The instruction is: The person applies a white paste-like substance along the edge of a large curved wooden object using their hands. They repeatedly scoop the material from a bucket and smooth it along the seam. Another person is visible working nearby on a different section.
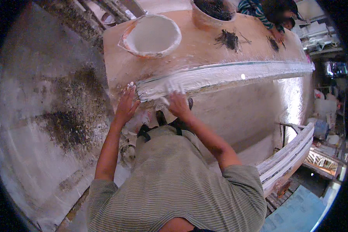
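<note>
A long strip of wet white paste, like plaster (220, 78), runs along the near edge of a brown table (199, 42). My left hand (127, 103) rests at the strip's left end, fingers stretched out and fingertips coated white. Over the paste just to its right is my right hand (177, 98). Its fingers are extended and blurred by motion, with white on them and the thumb held apart. Neither hand grips anything. Beyond them stands a wide basin (152, 36) whose inside is pale with white material; its rim is smeared.
A second basin (214, 15) holds dark fibres. Fibre clumps (229, 40) lie on the table. At the far right a co-worker's hand (277, 35) touches another clump. White moulded lengths (290, 152) rest on a stand at right. A stained wall or floor surface (73, 108) lies left.
</note>
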Demonstrator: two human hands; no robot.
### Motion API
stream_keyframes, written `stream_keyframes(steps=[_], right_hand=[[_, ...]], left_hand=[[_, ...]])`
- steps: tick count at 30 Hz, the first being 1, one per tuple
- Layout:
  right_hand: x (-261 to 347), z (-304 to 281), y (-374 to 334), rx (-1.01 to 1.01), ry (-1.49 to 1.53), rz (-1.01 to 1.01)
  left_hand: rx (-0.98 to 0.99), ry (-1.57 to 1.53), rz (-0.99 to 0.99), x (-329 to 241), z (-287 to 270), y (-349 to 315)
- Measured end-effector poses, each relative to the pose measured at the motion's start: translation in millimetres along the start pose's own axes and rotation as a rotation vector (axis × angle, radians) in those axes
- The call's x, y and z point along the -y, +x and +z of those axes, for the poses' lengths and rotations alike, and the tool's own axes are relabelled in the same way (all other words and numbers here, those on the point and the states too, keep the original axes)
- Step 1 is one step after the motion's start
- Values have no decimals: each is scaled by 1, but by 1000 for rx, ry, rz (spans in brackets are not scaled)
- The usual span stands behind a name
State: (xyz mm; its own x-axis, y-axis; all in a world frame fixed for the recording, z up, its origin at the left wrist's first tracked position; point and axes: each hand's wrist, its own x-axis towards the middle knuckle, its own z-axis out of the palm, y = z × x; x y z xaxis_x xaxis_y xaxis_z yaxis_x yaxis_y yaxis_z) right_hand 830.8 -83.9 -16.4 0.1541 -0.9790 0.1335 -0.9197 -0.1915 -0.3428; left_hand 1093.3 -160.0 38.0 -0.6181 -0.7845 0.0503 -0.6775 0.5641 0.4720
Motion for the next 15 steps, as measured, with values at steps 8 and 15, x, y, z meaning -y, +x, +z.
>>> stream_keyframes(steps=[8, 15], right_hand=[[35, 13, 30, 41, 74, -237], [21, -5, 26, 31, -86, -32]], left_hand=[[-36, -186, -9, 16, 28, -2], [111, 58, 168, 16, 24, 11]])
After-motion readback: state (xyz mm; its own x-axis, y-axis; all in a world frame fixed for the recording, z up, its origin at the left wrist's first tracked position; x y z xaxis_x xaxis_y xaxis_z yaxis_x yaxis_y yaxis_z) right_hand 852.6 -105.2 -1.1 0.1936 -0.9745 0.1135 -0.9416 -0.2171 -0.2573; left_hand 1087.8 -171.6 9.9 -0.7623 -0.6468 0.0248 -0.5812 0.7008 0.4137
